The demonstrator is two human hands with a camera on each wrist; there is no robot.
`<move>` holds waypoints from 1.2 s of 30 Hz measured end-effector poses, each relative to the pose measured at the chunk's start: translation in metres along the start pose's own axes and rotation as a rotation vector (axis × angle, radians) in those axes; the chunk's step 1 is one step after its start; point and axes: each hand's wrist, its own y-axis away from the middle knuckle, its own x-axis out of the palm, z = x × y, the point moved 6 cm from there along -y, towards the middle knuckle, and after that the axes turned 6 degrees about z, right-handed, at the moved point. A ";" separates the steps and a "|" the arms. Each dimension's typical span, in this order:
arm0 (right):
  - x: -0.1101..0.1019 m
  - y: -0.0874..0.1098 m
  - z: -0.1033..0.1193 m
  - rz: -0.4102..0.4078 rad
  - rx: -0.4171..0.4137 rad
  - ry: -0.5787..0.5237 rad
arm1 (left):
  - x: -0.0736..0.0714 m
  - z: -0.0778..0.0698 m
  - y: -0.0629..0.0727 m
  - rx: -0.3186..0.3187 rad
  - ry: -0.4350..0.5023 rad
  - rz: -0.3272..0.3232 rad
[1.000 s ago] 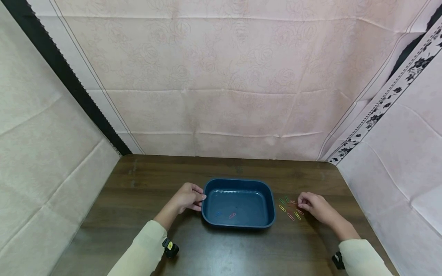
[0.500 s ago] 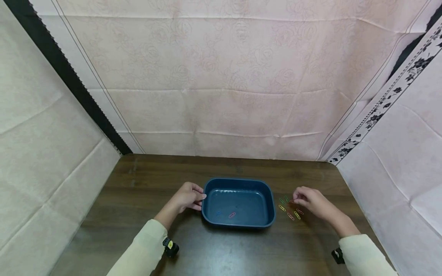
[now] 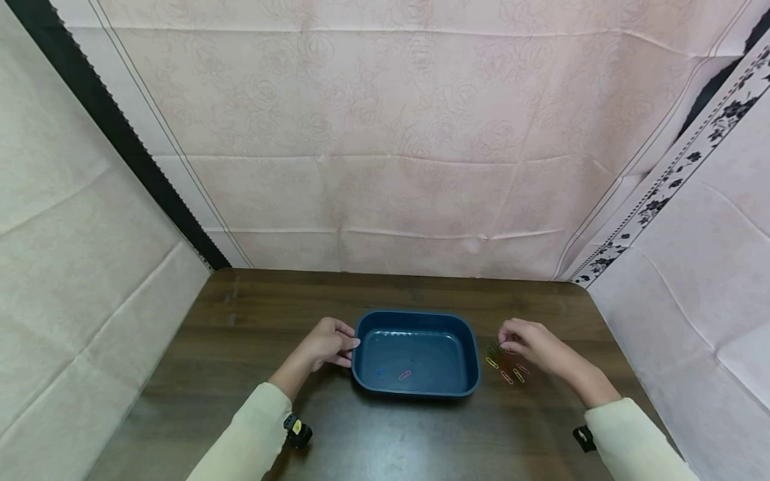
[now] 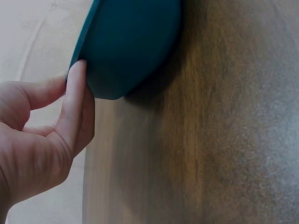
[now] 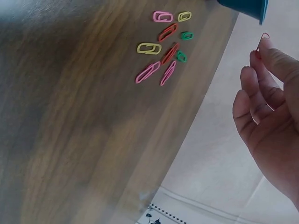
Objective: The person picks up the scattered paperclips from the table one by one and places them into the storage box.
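Note:
A blue rectangular tray [image 3: 415, 387] stands on the wooden table, with a pink paper clip [image 3: 404, 375] and a blue paper clip [image 3: 380, 371] on its floor. My left hand [image 3: 327, 344] pinches the tray's left rim between thumb and fingers; the left wrist view shows the rim [image 4: 81, 44] at the fingertips. In the right wrist view, my right hand [image 5: 271, 93] pinches a red paper clip [image 5: 265, 36] between thumb and forefinger, raised over the table. Below it lie several loose paper clips, among them a yellow one [image 5: 149, 48], a pink one [image 5: 147, 72] and a green one [image 5: 187, 35].
The brown wooden table [image 3: 252, 414] ends at a straight back edge, behind which hangs a pale patterned cloth [image 3: 391, 133]. More cloth covers both sides, the right one with a black floral border [image 3: 680, 167]. Black wrist cameras [image 3: 297, 431] sit at the sleeves.
My right hand has lifted from the clips and moved left toward the tray, with a red paper clip in its fingers. The left hand and tray stay in place.

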 end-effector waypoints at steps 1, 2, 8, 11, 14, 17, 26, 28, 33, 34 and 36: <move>0.000 -0.001 0.002 0.007 0.000 -0.005 | 0.000 0.000 0.000 -0.001 0.000 0.000; 0.000 -0.002 0.003 0.012 -0.003 -0.009 | 0.000 0.000 0.000 -0.002 -0.001 0.001; -0.002 -0.007 0.018 0.033 -0.046 -0.028 | -0.001 0.000 0.000 -0.009 -0.012 0.002; -0.003 -0.011 0.026 0.035 -0.071 -0.033 | -0.001 0.000 0.001 -0.014 -0.009 0.000; -0.004 -0.014 0.033 0.041 -0.090 -0.038 | -0.001 0.001 0.000 -0.010 -0.013 0.001; -0.004 -0.018 0.038 0.054 -0.108 -0.036 | -0.001 0.002 0.000 -0.011 -0.006 -0.003; -0.005 -0.031 0.052 0.081 -0.169 -0.037 | -0.001 0.002 -0.001 -0.008 -0.007 -0.007; -0.005 -0.033 0.056 0.082 -0.186 -0.042 | -0.001 0.002 -0.001 -0.007 -0.011 -0.006; -0.003 -0.038 0.067 0.086 -0.237 -0.039 | -0.001 0.002 -0.002 -0.013 -0.010 0.004; -0.003 -0.039 0.069 0.089 -0.245 -0.039 | -0.001 0.002 -0.002 -0.013 -0.009 0.005; 0.000 -0.042 0.073 0.106 -0.242 -0.043 | -0.001 0.002 -0.002 -0.015 -0.005 0.006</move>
